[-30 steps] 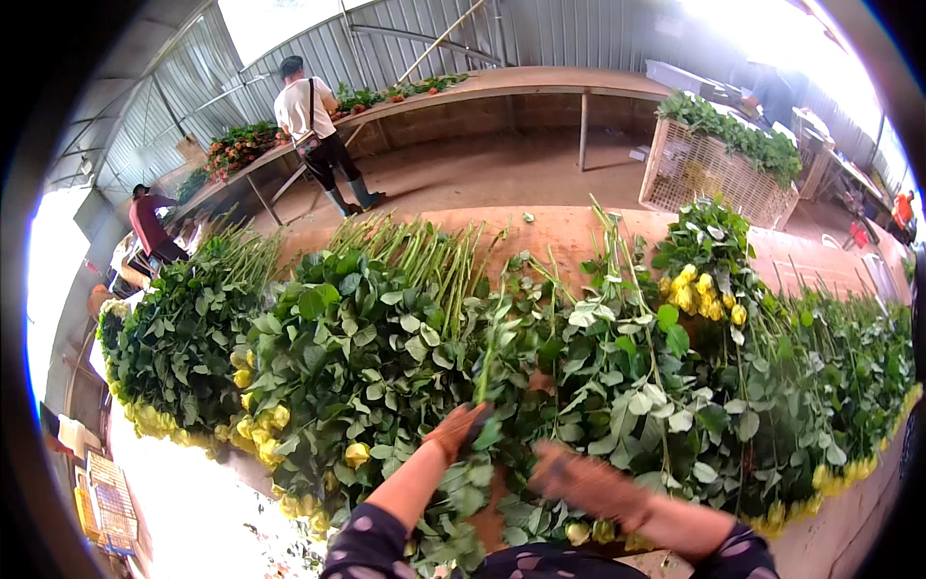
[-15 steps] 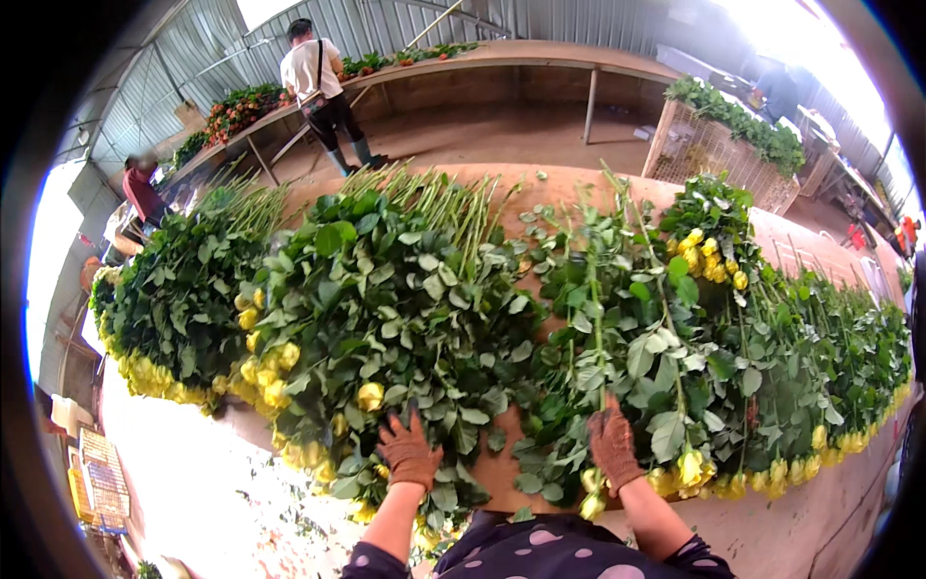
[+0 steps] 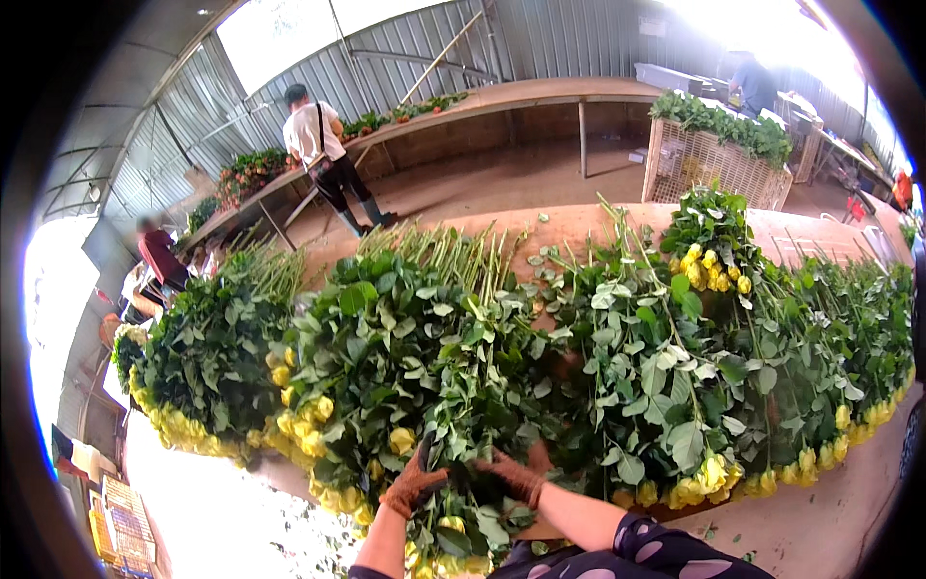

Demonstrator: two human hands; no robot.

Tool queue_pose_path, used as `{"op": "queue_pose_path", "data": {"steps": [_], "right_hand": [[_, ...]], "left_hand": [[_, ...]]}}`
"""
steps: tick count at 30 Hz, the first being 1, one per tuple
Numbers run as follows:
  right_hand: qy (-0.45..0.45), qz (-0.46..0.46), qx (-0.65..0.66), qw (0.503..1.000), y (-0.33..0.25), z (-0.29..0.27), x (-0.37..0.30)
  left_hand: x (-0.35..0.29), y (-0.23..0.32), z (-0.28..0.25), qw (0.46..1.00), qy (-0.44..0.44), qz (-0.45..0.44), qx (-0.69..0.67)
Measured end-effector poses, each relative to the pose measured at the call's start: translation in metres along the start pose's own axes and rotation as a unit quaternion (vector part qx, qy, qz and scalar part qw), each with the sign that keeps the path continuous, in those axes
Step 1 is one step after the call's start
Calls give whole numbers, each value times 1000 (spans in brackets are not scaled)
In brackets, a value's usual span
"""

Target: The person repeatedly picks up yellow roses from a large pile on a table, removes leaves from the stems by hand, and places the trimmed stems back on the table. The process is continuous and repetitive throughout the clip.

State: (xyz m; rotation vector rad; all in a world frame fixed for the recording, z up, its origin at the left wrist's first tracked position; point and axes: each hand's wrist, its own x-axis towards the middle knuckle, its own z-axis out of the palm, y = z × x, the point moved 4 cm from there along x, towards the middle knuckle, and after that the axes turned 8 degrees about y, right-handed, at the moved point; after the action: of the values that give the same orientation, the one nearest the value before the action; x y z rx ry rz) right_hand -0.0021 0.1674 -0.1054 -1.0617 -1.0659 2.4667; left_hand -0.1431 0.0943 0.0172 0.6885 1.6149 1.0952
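Long rows of yellow roses (image 3: pixel 386 347) lie across a wooden table (image 3: pixel 579 227), with the buds toward me and the cut stems pointing away. My left hand (image 3: pixel 415 484), in a brown glove, is closed around a leafy bunch of roses (image 3: pixel 463 521) at the near edge. My right hand (image 3: pixel 511 475), also gloved, reaches in from the right and curls over the same bunch, close to my left hand. The leaves hide most of my fingertips.
A taller rose bunch (image 3: pixel 709 265) sticks up at the right. Behind the table stands a wire crate of greenery (image 3: pixel 704 169). A person in a white shirt (image 3: pixel 313 135) works at a long bench, another person (image 3: pixel 159 256) is at the left and a third (image 3: pixel 752 82) at the far right.
My hands were spread apart on the foliage half a second ago. They have since come together at the near edge and closed on one bunch. My view has shifted slightly.
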Motion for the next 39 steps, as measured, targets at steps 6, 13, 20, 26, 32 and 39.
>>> {"op": "queue_pose_path", "data": {"steps": [6, 13, 20, 26, 32, 39], "right_hand": [[49, -237, -141, 960, -49, 65, -48], [230, -222, -205, 925, -116, 7, -71], [165, -245, 92, 951, -150, -84, -109], [104, -193, 66, 974, -118, -82, -127], [147, -189, -29, 970, -57, -35, -128], [67, -106, 142, 982, -105, -54, -143]], "left_hand": [[-57, 67, -12, 993, -12, 28, -118], [24, 39, 8, 934, 81, 73, 340], [50, 49, 15, 939, -33, 18, 341], [20, 66, 55, 975, -85, -103, -179], [46, -15, 101, 1000, 7, 13, -2], [31, 6, 123, 724, 81, 355, 587]]}}
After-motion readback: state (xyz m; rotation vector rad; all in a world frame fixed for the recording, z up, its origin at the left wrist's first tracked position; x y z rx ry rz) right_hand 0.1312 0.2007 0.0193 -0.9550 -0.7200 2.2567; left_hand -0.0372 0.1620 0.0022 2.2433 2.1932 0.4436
